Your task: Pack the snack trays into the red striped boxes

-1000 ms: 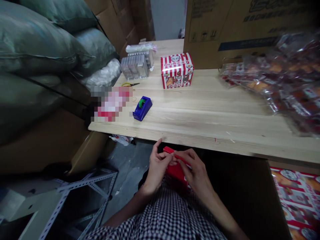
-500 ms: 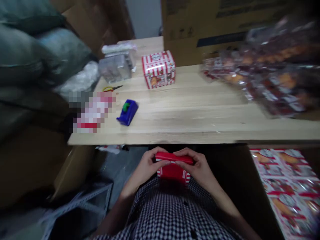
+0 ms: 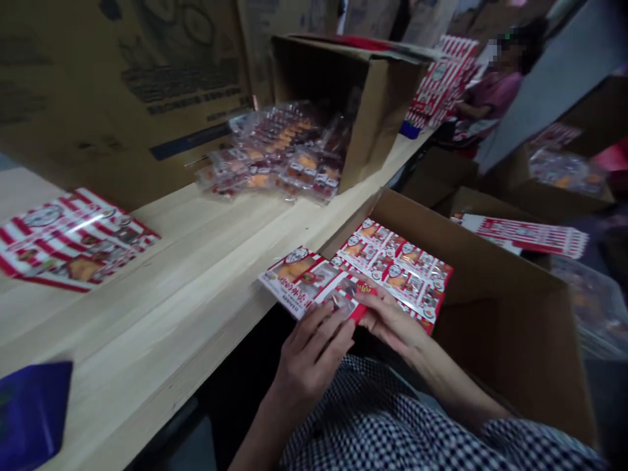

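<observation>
A red and white printed box (image 3: 300, 281) with food pictures is tilted in front of me, over the table's edge. My left hand (image 3: 314, 360) lies across its near face, fingers together and pressed on it. At the box's right end my right hand (image 3: 392, 320) grips it, thumb on top and the other fingers underneath, partly hidden. Right behind it, matching printed boxes (image 3: 417, 275) sit in rows inside a large open cardboard carton (image 3: 520, 327).
Another striped box (image 3: 73, 239) stands on the wooden table (image 3: 186, 288) at left, near a blue tape dispenser (image 3: 34, 412). Plastic-wrapped toy packs (image 3: 275, 157) spill from a carton (image 3: 377, 124) on its side. A person in pink (image 3: 500, 91) sits at the far right.
The view has swung right towards the carton. The box in my hands has gone from my lap up beside the carton, and now shows its printed face. My left hand now lies flatter on it.
</observation>
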Demonstrator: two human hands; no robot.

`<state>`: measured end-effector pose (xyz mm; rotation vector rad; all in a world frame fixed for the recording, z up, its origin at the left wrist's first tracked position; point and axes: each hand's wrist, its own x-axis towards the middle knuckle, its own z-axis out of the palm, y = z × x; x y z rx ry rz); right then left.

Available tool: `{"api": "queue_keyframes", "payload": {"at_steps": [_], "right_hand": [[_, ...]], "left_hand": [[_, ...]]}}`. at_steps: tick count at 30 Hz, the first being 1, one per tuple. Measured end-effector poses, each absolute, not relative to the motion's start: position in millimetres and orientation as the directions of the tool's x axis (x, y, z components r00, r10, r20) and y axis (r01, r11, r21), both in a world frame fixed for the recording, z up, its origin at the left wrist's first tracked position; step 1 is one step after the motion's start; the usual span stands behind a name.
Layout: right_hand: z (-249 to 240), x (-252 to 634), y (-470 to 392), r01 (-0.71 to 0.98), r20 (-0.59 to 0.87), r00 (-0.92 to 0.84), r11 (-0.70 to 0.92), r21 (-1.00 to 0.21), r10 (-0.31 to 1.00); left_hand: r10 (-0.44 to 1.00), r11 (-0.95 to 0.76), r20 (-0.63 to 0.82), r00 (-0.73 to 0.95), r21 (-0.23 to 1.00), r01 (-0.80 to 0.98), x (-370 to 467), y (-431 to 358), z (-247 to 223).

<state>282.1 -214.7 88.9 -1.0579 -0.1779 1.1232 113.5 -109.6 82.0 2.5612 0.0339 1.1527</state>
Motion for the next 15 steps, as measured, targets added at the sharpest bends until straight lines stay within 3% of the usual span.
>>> {"api": "queue_keyframes", "payload": {"at_steps": [4,8,11,15], "right_hand": [[92.6,354.8,-242.2,-0.456,-0.324,0.699,0.049,-0.889,0.637],[78.1,432.4,-268.6,-0.208,-0.141,0.851,0.079,-0.975,0.507],[36.6,463.4,-271.7,-0.340,-0.305,0.805,-0.027,-0.940,0.508],[-23.0,459.0,-254.8,-0.493,-0.514,0.666,-0.198,-0.847,0.540]], "left_hand": [[0.269,-0.924,0.702,0.660,0.382,-0.030,117.7,-103.7,86.0],[0.610,-0.791,0.630,0.481,0.520,0.322,73.1,-79.7,81.9],[0.832,-0.540,0.483,0.274,0.587,0.604,31.4,-64.8,76.4],[0.892,-0.366,0.445,0.078,0.610,0.703,-22.4,-59.8,72.6]]}}
